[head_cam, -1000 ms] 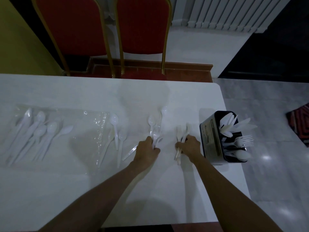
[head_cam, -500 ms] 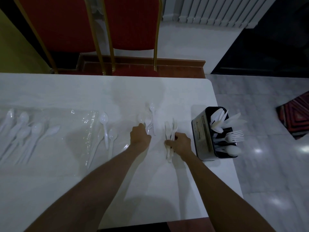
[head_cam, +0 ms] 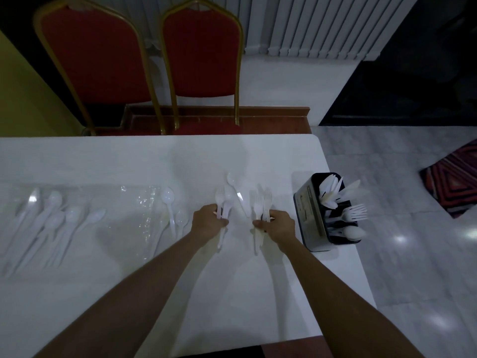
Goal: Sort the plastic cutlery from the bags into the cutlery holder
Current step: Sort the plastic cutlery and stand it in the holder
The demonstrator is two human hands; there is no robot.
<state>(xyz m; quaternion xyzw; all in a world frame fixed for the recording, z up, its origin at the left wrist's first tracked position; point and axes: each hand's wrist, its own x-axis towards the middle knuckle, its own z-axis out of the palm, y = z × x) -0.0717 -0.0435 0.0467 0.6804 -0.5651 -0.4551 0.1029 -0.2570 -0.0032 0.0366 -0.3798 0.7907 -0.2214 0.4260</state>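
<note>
My left hand is closed around a small bunch of white plastic spoons on the white table. My right hand grips a bunch of white plastic forks, tines pointing away from me. One loose spoon lies between the two bunches. Right of my right hand stands the black cutlery holder with knives, forks and spoons in separate compartments. Two more spoons lie left of my left hand on a clear bag. A second bag of spoons lies at far left.
Two red chairs with gold frames stand behind the table's far edge. The holder stands close to the table's right edge, with tiled floor beyond. A patterned rug lies on the floor at far right.
Both hands have tightened on their bunches and drawn the cutlery together. The camera view shifted; the hands stay near the same spot on the table.
</note>
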